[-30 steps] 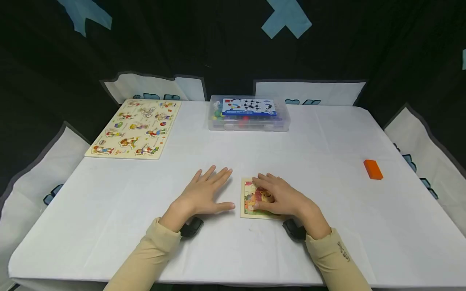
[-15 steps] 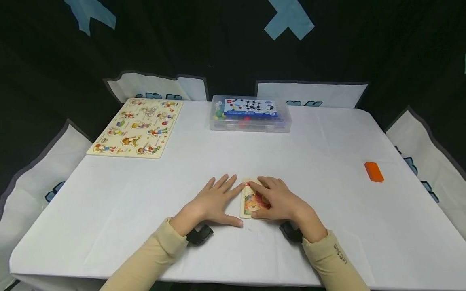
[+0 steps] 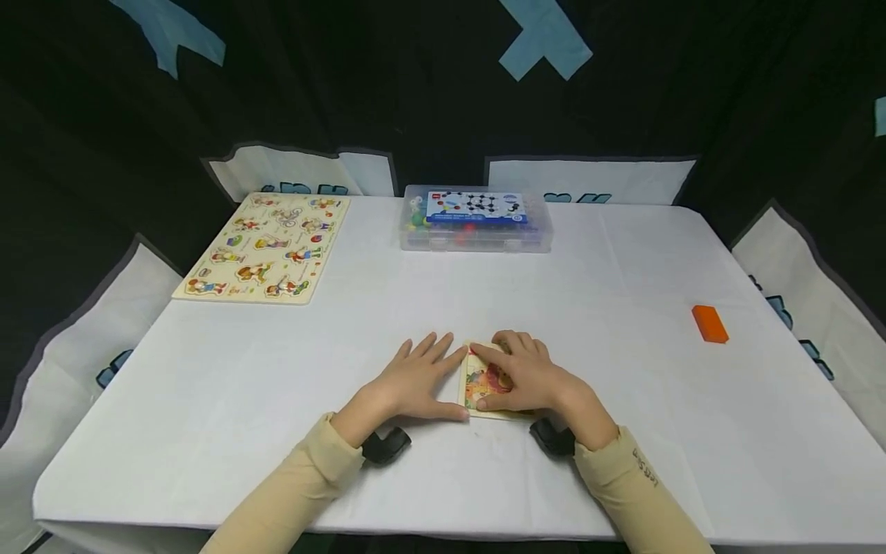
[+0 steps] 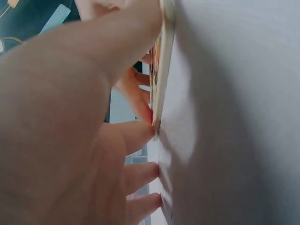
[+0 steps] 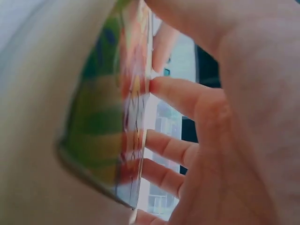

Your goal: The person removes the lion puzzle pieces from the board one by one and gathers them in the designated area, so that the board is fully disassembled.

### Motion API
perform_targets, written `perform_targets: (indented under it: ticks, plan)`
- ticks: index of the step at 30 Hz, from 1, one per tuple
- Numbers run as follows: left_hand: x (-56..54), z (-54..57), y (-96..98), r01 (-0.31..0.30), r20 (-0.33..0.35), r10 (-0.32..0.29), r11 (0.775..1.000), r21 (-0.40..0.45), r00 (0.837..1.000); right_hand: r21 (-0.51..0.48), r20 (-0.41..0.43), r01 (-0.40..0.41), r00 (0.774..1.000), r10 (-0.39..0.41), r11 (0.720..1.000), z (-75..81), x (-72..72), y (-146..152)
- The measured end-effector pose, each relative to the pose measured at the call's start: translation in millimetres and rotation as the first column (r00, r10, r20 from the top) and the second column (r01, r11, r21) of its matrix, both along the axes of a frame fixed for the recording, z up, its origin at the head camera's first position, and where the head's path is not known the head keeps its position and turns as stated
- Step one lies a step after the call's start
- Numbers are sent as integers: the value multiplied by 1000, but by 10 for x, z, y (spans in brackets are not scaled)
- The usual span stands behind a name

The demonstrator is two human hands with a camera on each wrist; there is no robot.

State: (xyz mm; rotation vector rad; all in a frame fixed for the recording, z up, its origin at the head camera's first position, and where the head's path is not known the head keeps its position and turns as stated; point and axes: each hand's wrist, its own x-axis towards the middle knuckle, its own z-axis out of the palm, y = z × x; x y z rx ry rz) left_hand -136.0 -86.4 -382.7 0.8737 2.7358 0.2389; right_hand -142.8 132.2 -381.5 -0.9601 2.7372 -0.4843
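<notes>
A small wooden jigsaw puzzle [image 3: 476, 385] with a colourful cartoon picture and pale frame lies flat near the front of the table. Fingers spread, my left hand [image 3: 417, 385] is beside it, index fingertip and thumb tip right at its left edge. The left wrist view shows that pale board edge [image 4: 164, 61] from the side. My right hand [image 3: 529, 378] lies over the puzzle's right part and hides much of the picture. In the right wrist view its fingertips touch the glossy picture surface [image 5: 101, 126].
At the back left lies a large wooden peg board [image 3: 259, 250] with figures. A clear plastic case [image 3: 477, 238] of coloured balls stands at the back centre. Far to the right is an orange block [image 3: 710, 324]. White cloth covers the table [image 3: 623, 292].
My left hand has moved right, from apart to the puzzle's left edge. The right hand has shifted slightly on the puzzle, its thumb moving a little left.
</notes>
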Motion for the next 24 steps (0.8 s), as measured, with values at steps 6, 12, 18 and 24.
perform_targets:
  ticks: [6,12,18,24]
  plan:
    - [-19,29,60,-40,-14,39,999,-11,999,26,44,-6,999,5,1000,37,-46,-44]
    - [-54,61,110,-58,-8,57,998,-9,998,65,76,-13,997,8,998,110,-86,-12]
    - [-64,78,129,-64,-44,63,998,-24,997,74,140,-35,990,24,997,197,-118,-16]
    - [-74,76,144,-59,-59,57,998,-36,997,188,162,-39,987,8,981,272,-171,-81]
